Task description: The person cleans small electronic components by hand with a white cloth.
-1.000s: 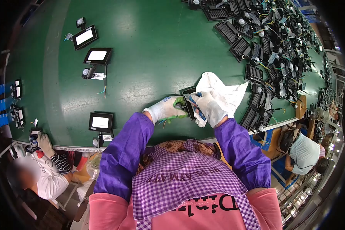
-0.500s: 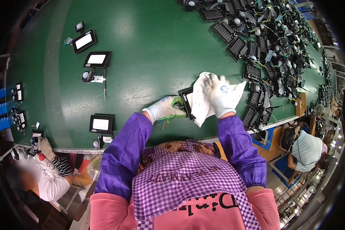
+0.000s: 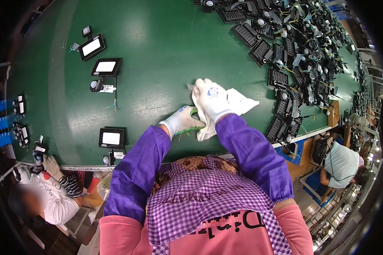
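My right hand (image 3: pixel 212 98), in a white glove, is closed on a white cloth (image 3: pixel 241 102) and presses it down over a small black floodlight. Cloth and hand now hide nearly all of that floodlight. My left hand (image 3: pixel 184 121), in a white glove with green on the palm side, curls its thumb and fingers at the floodlight's left side and holds it on the green table. Short coloured wires stick out below the left hand.
Finished-looking floodlights with sensors lie left: an upper one (image 3: pixel 91 47), a middle one (image 3: pixel 106 67) and a lower one (image 3: pixel 111 138). A large heap of black floodlights (image 3: pixel 293 55) covers the right of the green table (image 3: pixel 157 55). A seated co-worker (image 3: pixel 57 195) handles a lamp at lower left.
My right hand has swept left with the cloth, across the floodlight, covering the part that showed before. The left hand stays almost where it was.
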### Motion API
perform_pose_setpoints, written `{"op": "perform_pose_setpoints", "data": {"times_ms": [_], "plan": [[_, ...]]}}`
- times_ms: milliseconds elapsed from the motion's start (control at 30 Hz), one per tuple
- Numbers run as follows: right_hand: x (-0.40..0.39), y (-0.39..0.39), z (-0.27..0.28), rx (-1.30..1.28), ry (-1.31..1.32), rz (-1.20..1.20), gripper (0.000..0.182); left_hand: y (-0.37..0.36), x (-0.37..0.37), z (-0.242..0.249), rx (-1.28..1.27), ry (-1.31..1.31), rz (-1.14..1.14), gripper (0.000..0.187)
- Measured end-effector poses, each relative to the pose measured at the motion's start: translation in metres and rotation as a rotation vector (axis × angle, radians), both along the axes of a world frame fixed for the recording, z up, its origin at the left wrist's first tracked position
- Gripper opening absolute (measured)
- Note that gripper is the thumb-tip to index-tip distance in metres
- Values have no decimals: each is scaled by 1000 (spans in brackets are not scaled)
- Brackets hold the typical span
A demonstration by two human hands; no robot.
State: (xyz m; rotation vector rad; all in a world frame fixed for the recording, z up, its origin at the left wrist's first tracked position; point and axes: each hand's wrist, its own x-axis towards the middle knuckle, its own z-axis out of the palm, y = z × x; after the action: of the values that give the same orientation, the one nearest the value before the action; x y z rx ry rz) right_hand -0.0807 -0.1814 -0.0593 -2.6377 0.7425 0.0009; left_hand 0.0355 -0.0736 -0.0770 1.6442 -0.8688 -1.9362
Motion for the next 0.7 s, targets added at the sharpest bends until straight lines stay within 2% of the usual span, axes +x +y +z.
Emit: {"op": "perform_pose_setpoints", "data": {"times_ms": [67,133,167,233,267,333,467,500,567,633,667,700], "plan": [[8,-5,-22,89,-10,-173,34,3,2,-4,-52,-58,-26,40],[-16,17,3,-8,-44,-31,28,9,-2,-22,-113,-133,2,46],[-18,27,-10,112,-28,-118,25,0,2,17,38,-101,3,48],[-30,20,-30,97,-46,-295,20,2,-2,-5,-114,-65,-1,48],[-29,4,-32,122,-44,-395,21,4,-2,-8,27,62,38,44],[-19,-31,-41,131,-5,-536,23,4,-4,-9,50,29,23,43],[-49,6,-35,-111,-129,-338,19,5,-5,-14,27,38,40,40],[-61,22,-27,-18,-112,-351,20,7,-5,-15,19,51,48,40],[-90,29,-51,70,35,-490,21,4,-7,-16,17,26,33,42],[-76,5,-36,101,-35,-416,22,1,-6,-8,28,60,36,43],[-61,-9,-23,17,-46,-314,23,3,-7,-12,36,48,60,46],[-54,-13,-21,-20,-54,-278,25,-4,-3,16,87,11,6,47]]}}
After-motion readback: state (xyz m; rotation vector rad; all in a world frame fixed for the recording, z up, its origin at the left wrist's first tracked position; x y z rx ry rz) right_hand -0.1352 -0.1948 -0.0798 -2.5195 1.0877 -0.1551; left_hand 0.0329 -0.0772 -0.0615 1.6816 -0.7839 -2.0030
